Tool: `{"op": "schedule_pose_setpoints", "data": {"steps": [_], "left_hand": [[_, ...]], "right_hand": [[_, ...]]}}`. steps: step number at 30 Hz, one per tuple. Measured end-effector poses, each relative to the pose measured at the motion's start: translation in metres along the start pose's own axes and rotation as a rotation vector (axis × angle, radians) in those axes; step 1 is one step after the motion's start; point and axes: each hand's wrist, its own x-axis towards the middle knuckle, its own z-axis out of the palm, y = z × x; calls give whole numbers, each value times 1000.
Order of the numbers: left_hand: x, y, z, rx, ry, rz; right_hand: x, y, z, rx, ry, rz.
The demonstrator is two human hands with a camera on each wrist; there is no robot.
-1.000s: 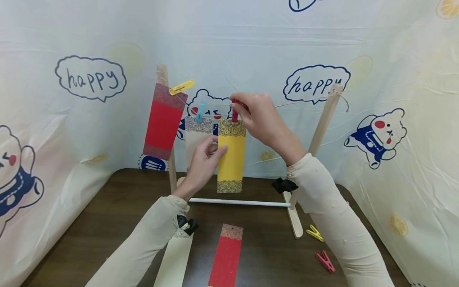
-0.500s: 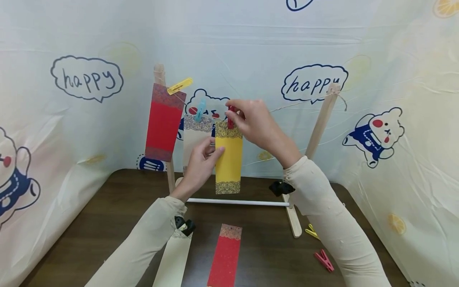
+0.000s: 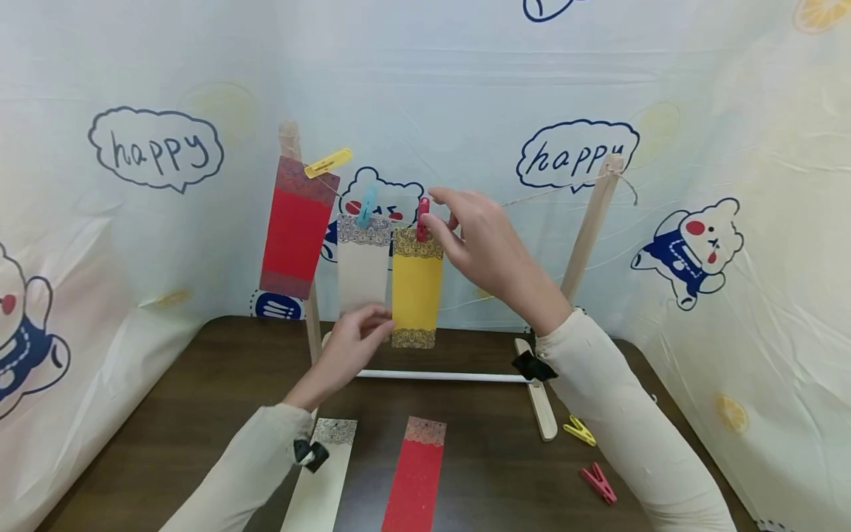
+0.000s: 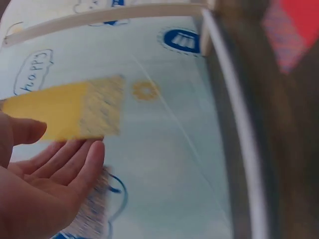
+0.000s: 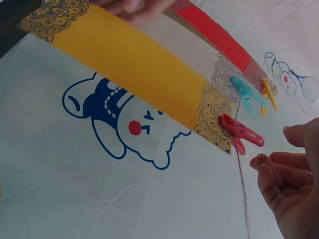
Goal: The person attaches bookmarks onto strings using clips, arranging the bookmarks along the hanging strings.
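A yellow paper strip [image 3: 417, 284] with dark lace-patterned ends hangs from the string [image 3: 548, 193], held by a red clothespin [image 5: 241, 130] at its top. Beside the clothespin is my right hand [image 3: 488, 240], its thumb and fingers spread and apart from the clip in the right wrist view. My left hand [image 3: 347, 349] is near the strip's lower left edge, thumb and fingers apart in the left wrist view; whether it touches the paper I cannot tell. Left of the yellow strip, a white strip [image 3: 362, 270] hangs by a blue clothespin [image 3: 366, 207].
A red strip [image 3: 299, 229] hangs by a yellow clothespin [image 3: 328, 163] near the left wooden post [image 3: 312, 329]. Another post [image 3: 592, 229] stands at right. On the table lie a cream strip [image 3: 326, 473], a red strip [image 3: 415, 473], a yellow clip [image 3: 580, 430] and a pink clip [image 3: 598, 484].
My right hand has let go of the red clothespin and moved slightly right. My left hand has released the yellow strip and moved down and left. The strip now hangs from the clip.
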Motion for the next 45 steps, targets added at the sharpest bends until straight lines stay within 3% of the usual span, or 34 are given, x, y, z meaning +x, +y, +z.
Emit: {"op": "schedule_pose_setpoints", "data": {"steps": [7,12,22,38,45], "left_hand": [[-37,-32,-8,85,-64,-21],[-52,-40,-13,121,-69,-47],[-73,-37,-13,149,-102,-69],[-103,-25,-14,206,-65,-26],[-119,-21,-17,223,-43,-47]], "right_hand": [[-24,-5,-5,-26,80,-106],[-37,-5,-7,-26,96,-132],[-64,-5,-6,-29,57,-118],[-122,14,-16,-13,68,-44],[-152,23,-20,-30,56,5]]}}
